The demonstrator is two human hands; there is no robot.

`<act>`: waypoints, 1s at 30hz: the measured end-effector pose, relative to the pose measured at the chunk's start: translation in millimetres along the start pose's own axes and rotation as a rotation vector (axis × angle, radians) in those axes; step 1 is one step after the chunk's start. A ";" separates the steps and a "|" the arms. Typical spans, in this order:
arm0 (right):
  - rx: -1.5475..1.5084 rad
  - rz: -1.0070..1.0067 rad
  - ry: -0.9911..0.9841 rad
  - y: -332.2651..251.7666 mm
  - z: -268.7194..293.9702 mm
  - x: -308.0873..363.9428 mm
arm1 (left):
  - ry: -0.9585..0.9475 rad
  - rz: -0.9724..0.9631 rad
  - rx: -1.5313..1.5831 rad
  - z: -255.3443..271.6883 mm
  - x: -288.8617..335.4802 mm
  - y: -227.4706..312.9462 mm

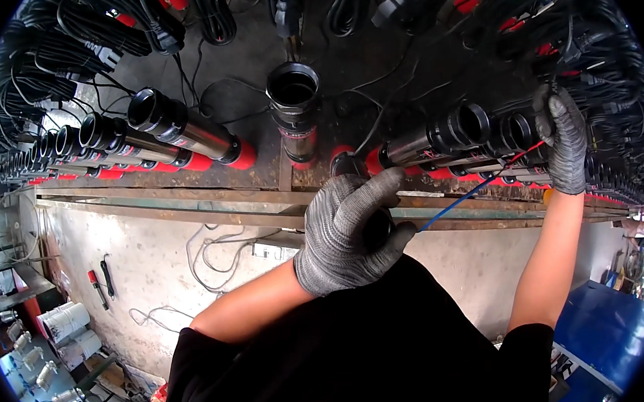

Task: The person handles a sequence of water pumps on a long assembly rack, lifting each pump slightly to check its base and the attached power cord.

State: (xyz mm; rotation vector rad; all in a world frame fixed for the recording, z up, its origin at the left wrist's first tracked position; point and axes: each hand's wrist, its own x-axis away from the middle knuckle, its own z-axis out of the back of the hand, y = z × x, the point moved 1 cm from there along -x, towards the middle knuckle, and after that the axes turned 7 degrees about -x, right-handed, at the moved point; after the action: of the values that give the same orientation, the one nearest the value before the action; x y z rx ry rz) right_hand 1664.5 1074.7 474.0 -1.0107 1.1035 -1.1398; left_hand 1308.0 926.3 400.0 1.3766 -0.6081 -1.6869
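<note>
Left hand [351, 229], grey knit glove, fingers curled shut round black cable end [380, 229] at rack's front rail. Right hand [564, 141], gloved too, pinching red and blue leads [481, 184] up by pumps.

Leads: thin, limp, light; likely kink or slip through gloves, so grip near ends.

Submersible pumps [193, 132]: steel tubes, red bases, black necks; look heavy, rigid. About ten visible across metal rack [184, 201]. Cable bundles [213, 11] behind: many, uncountable.

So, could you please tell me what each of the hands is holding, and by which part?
The left hand grips a black cylindrical part around its body. The right hand pinches the far end of thin red and blue wires stretched between them.
</note>
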 end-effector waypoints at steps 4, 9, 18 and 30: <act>0.017 0.051 0.072 0.6 -7.9 3.5 | -0.011 0.040 0.006 0.6 1.2 0.8; -0.049 0.087 0.035 -1.2 -4.9 8.5 | -0.018 0.084 0.015 -1.2 5.2 -1.3; -0.100 0.075 0.026 0.5 -3.5 6.8 | -0.041 0.034 -0.013 -1.8 1.7 4.0; -0.164 0.080 0.023 -0.6 -5.2 7.1 | -0.030 -0.005 -0.045 -4.5 0.1 4.1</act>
State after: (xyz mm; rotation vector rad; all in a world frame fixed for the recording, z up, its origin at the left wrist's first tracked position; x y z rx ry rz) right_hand 1659.8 1067.3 472.7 -1.0720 1.2607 -1.0115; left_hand 1313.5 924.8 401.9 1.3240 -0.5803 -1.7174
